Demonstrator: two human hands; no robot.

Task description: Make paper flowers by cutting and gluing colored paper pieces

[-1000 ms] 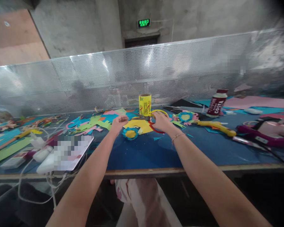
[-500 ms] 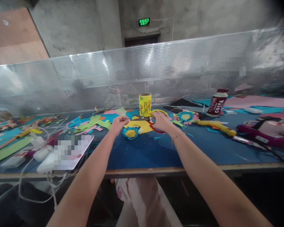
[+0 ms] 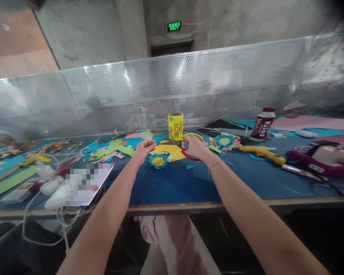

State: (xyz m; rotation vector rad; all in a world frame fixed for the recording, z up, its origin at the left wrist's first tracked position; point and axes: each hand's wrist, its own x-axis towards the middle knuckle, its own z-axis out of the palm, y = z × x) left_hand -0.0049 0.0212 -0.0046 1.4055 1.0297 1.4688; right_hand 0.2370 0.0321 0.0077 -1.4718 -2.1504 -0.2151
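My right hand point(image 3: 197, 148) is wrapped round the handles of a pair of scissors point(image 3: 174, 142), one loop yellow and the other red. The dark blades point left toward my left hand point(image 3: 145, 149), whose thumb and fingertips are pinched together near the tips. Whatever sits in that pinch is too small to make out. Just below the blades lies a blue paper flower with a yellow centre point(image 3: 158, 160). Under the scissors is a sheet of yellow paper point(image 3: 174, 152). A yellow tape roll point(image 3: 176, 126) stands upright right behind them.
Paper scraps point(image 3: 117, 148) spread to the left. A second paper flower point(image 3: 225, 141), a yellow-handled tool point(image 3: 263, 153) and a Costa bottle point(image 3: 263, 125) are on the right. A phone-like slab point(image 3: 100, 179) with white cables lies at the front left. A perforated metal screen point(image 3: 109, 95) runs behind.
The scissor blades have shifted slightly up and to the right, away from my left fingertips. Both hands stay in nearly the same place, and the objects around them have not moved.
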